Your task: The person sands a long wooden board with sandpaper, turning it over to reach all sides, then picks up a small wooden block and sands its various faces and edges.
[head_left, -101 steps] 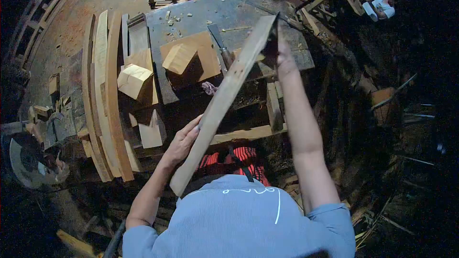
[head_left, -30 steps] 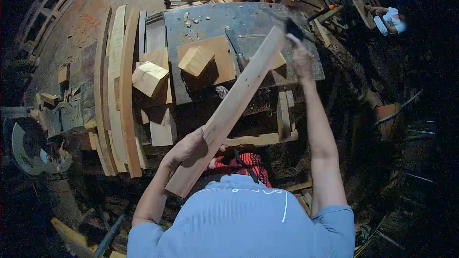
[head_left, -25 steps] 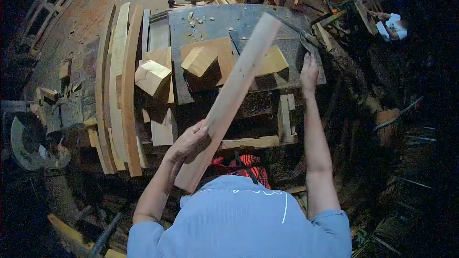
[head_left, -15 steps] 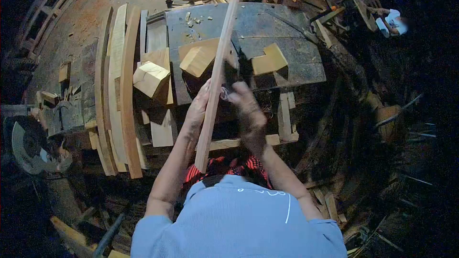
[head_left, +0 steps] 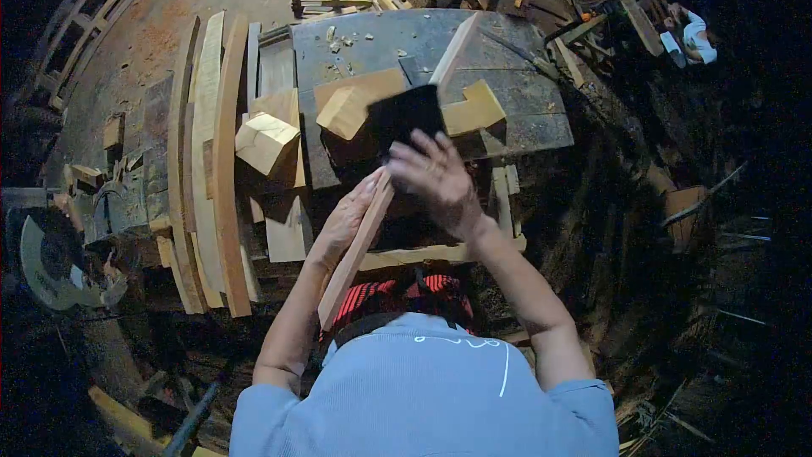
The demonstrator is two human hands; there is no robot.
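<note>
I see the left hand (head_left: 348, 218) wrapped around the lower part of a long pale wooden slat (head_left: 364, 233), fingers closed on its edge. Slat runs diagonally from near the person's waist up over the dark worn workbench top (head_left: 507, 110); its far end shows above the bench at the top. Slat sits edge-on to the camera.

Right hand (head_left: 436, 176) is over the middle of the slat, fingers spread, touching a flat black rectangular object (head_left: 406, 114) that covers part of the slat. I can't tell whether the hand is clamped on the black object or just pressing on it; fingers read as apart.

On the bench, left of the hands: a pale faceted wooden block (head_left: 342, 112) lying on a flat tan board (head_left: 372, 85). Further left, a second pale wooden block (head_left: 264, 142). Just right of the black object, a notched tan wood offcut (head_left: 478, 107).

Left edge of the bench: a stack of long curved wooden planks (head_left: 216, 161) on edge. Wood chips (head_left: 338, 38) scattered at the far side of the bench top. The person wears a light blue shirt (head_left: 423, 398).
</note>
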